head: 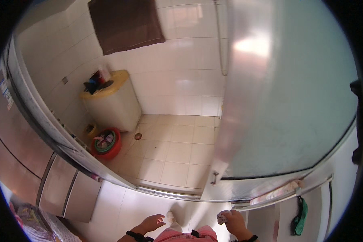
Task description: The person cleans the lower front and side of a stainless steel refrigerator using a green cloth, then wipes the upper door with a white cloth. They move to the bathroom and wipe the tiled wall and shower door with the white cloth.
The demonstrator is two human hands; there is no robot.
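Note:
My left hand (152, 223) is held out at the bottom centre, fingers apart, with nothing in it. To its right, my right hand (233, 221) is closed around a crumpled greyish cloth (222, 217). Both wrists wear black bands. Between the hands, pink clothing (187, 236) and one light-coloured foot (170, 217) show below me. Ahead lies a tiled wet room, where a red basin (117, 148) on the floor bears a green basket (112, 144) of laundry.
A sliding frosted-glass door (290, 106) covers the right side, above a raised door track (169, 193). Beyond stand a yellow-topped washing machine (115, 106) and a brown pot (90, 129). A metallic refrigerator (21, 142) is left; a green item (300, 217) hangs right.

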